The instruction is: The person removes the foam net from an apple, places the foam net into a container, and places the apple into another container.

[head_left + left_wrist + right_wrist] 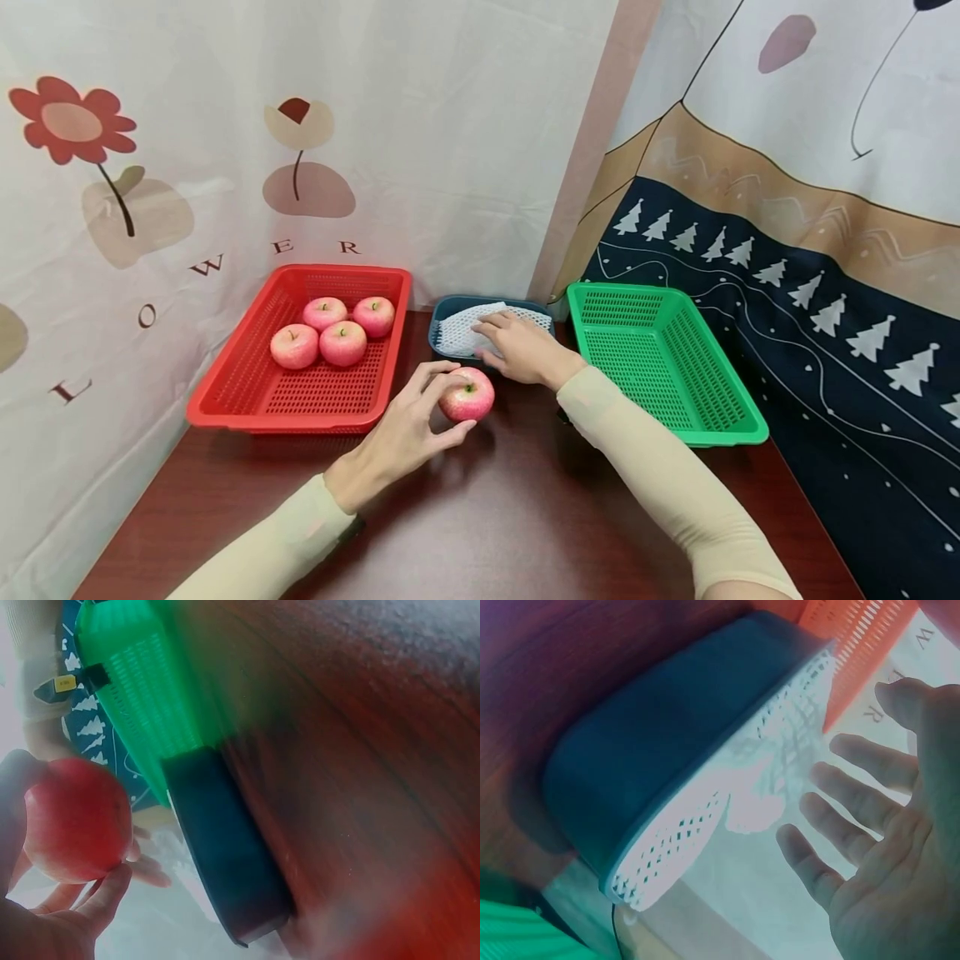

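Note:
A red apple (468, 396) is held between the thumb and fingers of my left hand (405, 433), above the table in front of a dark blue bin (667, 727). White foam mesh sleeves (457, 333) fill that bin up to its rim. Over them hovers my right hand (528, 348), palm down, with nothing in it. In the right wrist view its fingers (862, 802) are spread and slightly bent, apart from the mesh. The left wrist view shows the apple (79, 821) close up, with the blue bin beyond it.
To the left stands a red basket (225, 404) with several apples (343, 343) in it. A green basket (727, 400) sits on the right, its mesh floor showing. Printed curtains (465, 150) hang behind the brown table (495, 517).

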A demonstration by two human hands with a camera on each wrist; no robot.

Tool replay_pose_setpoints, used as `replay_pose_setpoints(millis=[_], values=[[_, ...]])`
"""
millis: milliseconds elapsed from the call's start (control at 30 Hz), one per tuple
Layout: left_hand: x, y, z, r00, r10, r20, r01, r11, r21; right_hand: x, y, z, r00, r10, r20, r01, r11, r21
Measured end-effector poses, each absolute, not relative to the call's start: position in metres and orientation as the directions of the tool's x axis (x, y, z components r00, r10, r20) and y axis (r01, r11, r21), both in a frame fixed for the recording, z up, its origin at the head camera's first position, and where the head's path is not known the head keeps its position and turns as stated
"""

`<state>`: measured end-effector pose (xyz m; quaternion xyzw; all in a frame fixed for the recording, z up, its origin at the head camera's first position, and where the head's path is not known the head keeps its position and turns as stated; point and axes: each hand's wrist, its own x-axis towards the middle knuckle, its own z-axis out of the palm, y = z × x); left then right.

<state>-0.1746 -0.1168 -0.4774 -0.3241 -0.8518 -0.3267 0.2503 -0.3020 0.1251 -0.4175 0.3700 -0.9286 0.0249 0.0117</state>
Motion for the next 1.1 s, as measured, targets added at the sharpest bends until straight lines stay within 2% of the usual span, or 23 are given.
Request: replay_pose_setpoints(millis=[367, 633, 1100], values=[[-0.177, -0.122, -0.471, -0.676, 0.357, 0.645, 0.702, 0.579, 0.415, -0.291, 0.137, -0.408, -0.723, -0.677, 0.135, -0.687, 0.726, -0.04], [-0.18, -0.126, -0.469, -0.65, 0.344, 0.677, 0.715, 0.579, 0.392, -0.281, 0.149, -0.41, -0.711, -0.677, 0.189, -0.695, 0.718, -0.043], [-0.182, -0.135, -0.455, -0.676, 0.315, 0.667, 0.681, 0.612, 0.402, -0.266, 0.167, -0.408, -0.723, -0.644, 0.249, -0.677, 0.732, -0.073]])
